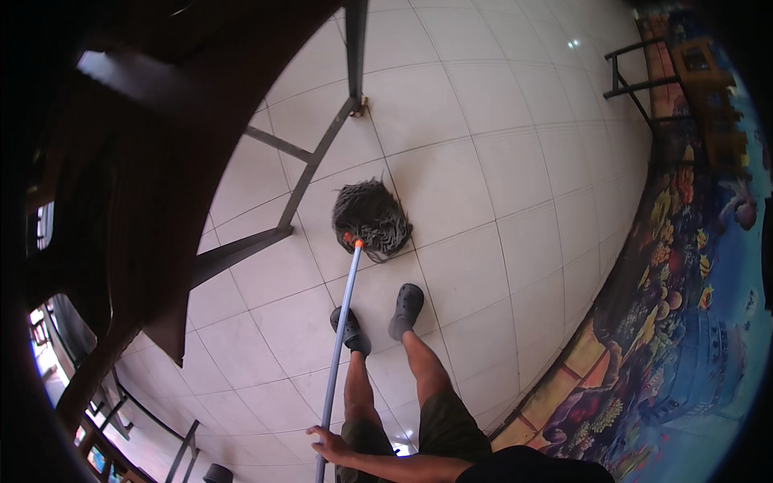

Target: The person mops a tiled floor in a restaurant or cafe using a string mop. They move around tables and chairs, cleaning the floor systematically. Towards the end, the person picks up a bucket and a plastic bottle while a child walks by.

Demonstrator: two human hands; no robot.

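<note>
My right hand (331,445) is closed around the metal handle (341,338) of a mop, low in the picture, with the forearm reaching across from the right. The handle runs up to an orange socket at the mop head (371,220), whose dark grey strands lie bunched on the pale tiled floor (459,265) in front of my feet. My left hand is out of view.
Close on the left, a dark tabletop (151,151) stands on a metal frame (308,160), its foot near the mop head. A painted wall mural (676,314) curves along the right. A black metal frame (640,84) stands against it. More furniture is at lower left.
</note>
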